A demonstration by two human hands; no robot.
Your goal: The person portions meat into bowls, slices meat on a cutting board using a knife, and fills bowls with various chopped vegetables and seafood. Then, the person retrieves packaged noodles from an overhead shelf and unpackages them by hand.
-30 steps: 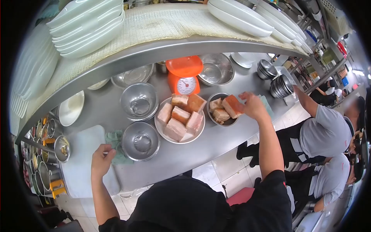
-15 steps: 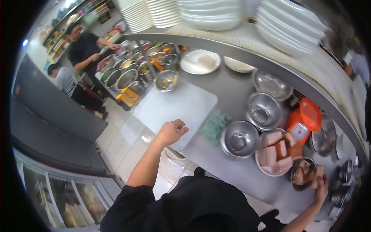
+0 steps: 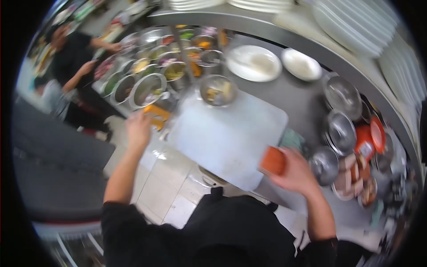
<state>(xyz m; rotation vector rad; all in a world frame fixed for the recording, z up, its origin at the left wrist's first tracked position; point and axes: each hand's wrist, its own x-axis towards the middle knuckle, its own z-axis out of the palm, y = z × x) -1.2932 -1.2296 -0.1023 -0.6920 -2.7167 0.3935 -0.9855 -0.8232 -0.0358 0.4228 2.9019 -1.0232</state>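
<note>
At the steel kitchen counter [image 3: 304, 93], right hand [image 3: 294, 171] pinches meat [image 3: 272, 161]; left hand [image 3: 138, 127], grip unclear.

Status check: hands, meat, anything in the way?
Right hand holding meat block by cutting board's right edge. Left hand beside orange handle, grip unclear. Possible obstacle: metal bowl at board's far edge.

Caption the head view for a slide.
Right hand holds a block of meat beside the white cutting board, left hand near a metal pot.
</note>
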